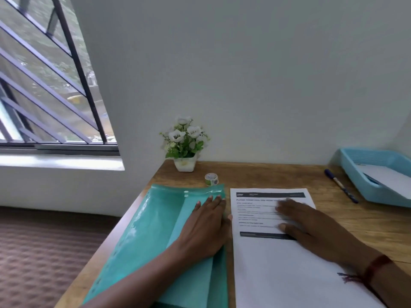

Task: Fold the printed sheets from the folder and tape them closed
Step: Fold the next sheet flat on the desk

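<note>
Pale wall and a barred window point(44, 85) back a wooden tabletop point(266, 176). On its left part lies the teal folder point(151, 223). The left grip point(204, 227) rests flat on it, fingers straight, grasping nothing. Just beside the folder lies the printed sheet point(278, 274), text side up. The right grip point(311, 227) presses flat on its upper half, released, its fingertips blurred. A tape roll point(211, 179) stands just beyond the folder's far edge, with a small potted plant point(184, 143) farther back. At the right lie a pen point(341, 188) and a blue tray point(353, 174) holding paper.
</note>
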Tool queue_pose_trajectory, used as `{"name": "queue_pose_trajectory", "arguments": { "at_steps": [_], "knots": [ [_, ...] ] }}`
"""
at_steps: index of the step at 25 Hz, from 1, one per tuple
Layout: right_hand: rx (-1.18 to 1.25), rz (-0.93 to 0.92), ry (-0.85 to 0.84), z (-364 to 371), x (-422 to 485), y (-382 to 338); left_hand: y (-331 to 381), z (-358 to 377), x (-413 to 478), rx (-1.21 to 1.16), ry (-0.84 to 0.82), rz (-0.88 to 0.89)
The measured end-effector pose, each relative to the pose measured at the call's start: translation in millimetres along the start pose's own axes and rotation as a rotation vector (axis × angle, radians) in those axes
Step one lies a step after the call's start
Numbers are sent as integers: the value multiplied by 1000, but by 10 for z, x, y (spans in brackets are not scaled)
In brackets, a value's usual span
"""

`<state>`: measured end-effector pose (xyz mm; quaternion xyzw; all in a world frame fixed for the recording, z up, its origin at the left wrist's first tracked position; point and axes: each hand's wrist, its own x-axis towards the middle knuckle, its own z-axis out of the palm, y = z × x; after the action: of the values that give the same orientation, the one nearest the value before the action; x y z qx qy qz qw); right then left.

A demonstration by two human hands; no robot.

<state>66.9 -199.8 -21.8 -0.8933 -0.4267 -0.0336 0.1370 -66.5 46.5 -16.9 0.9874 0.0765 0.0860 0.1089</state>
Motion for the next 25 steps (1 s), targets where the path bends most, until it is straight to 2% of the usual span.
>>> {"name": "queue_pose_trajectory", "arguments": {
  "at_steps": [2, 4, 7, 9, 11, 14, 17, 21, 25],
  "knots": [
    [-29, -35, 42, -126, -33, -101, 33, -217, -168, -19, 101, 42],
    [-65, -191, 16, -324, -76, -392, -4, -462, -473, -70, 201, 53],
    [-80, -445, -211, -480, -133, -1099, -197, -562, -1079, -12, 348, -30],
    [-144, -530, -301, -332, -90, -1461, -328, -450, -1424, 49, 402, -125],
    [-207, -511, -345, -120, 4, -1638, -410, -321, -1632, 114, 294, -213],
    [-239, -440, -387, 147, 134, -1677, -584, -208, -1762, 212, 166, -237],
    [-243, -431, -428, 242, 219, -1719, -753, -196, -1801, 214, 71, -281],
    [-209, -407, -427, 318, 339, -1861, -906, -206, -1739, 158, 119, -285],
    [-197, -392, -420, 370, 458, -1950, -1035, -270, -1693, 140, 83, -278]
  ]
}}
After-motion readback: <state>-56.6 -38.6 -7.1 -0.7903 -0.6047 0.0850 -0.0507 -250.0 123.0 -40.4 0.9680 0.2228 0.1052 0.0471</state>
